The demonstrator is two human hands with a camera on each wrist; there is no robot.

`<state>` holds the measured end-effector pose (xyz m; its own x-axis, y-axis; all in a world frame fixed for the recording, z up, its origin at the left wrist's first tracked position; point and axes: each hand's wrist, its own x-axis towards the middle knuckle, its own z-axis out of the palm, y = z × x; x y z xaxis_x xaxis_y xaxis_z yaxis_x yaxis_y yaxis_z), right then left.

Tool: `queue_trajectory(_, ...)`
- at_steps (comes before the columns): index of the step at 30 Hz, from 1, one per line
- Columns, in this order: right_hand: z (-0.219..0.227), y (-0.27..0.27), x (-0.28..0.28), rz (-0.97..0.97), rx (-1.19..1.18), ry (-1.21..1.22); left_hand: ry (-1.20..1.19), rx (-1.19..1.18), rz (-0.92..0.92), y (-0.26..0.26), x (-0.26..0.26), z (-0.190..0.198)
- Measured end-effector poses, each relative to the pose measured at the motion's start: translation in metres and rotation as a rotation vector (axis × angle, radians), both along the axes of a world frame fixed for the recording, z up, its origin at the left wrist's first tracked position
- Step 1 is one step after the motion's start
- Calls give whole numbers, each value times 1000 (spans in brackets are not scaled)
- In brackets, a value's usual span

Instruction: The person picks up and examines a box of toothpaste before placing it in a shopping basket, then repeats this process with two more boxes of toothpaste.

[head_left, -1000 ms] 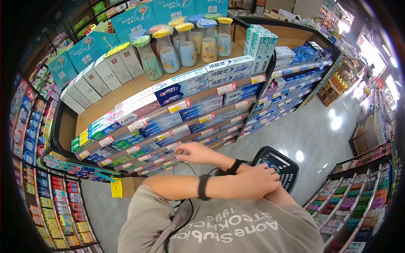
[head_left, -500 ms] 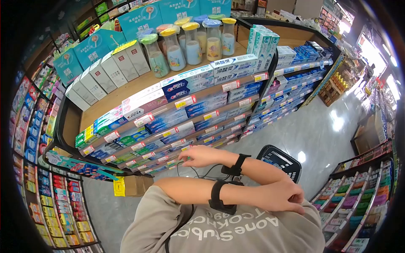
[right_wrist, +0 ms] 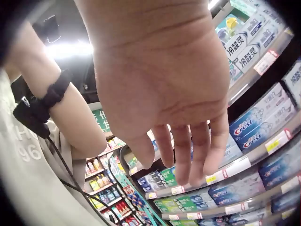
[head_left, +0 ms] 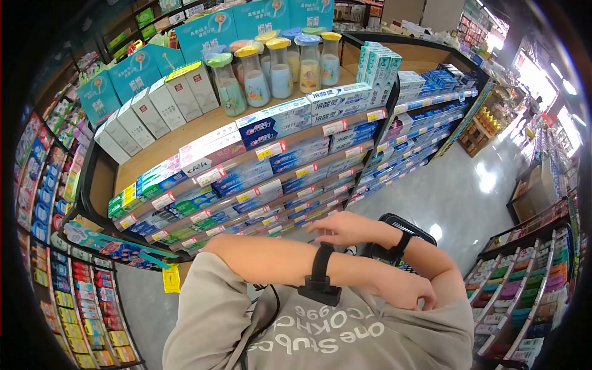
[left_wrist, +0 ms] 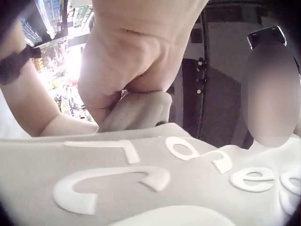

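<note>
Reaching across the chest, the left hand (head_left: 404,288) has its curled fingers on the edge of the right sleeve (head_left: 445,324). Grey cloth (left_wrist: 143,106) is gripped between the fingers and thumb of the left hand (left_wrist: 124,70) in the left wrist view. Above the left forearm, the right hand (head_left: 342,228) hangs in the air in front of the shelf. Its fingers (right_wrist: 183,155) point down, loosely extended, and hold nothing in the right wrist view. Black bands with small devices circle both forearms.
Toothpaste boxes (head_left: 213,151) fill the shelf ahead, with yellow-capped bottles (head_left: 280,68) and white boxes (head_left: 148,114) on top. A black basket (head_left: 416,227) on the floor is partly covered by the right arm. Racks of packages (head_left: 518,290) stand at the right.
The left hand has slid from the right forearm up to the right sleeve and now grips its cloth. The right hand has moved rightward, and its arm now covers more of the basket.
</note>
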<state>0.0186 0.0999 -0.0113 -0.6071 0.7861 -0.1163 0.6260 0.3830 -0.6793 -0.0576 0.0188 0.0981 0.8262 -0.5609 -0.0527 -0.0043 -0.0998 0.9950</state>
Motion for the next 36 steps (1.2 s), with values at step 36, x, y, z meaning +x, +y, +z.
queue_trajectory(36, 128, 159, -96, 434, 367, -345, -1004, 74, 410, 5, -166, 88)
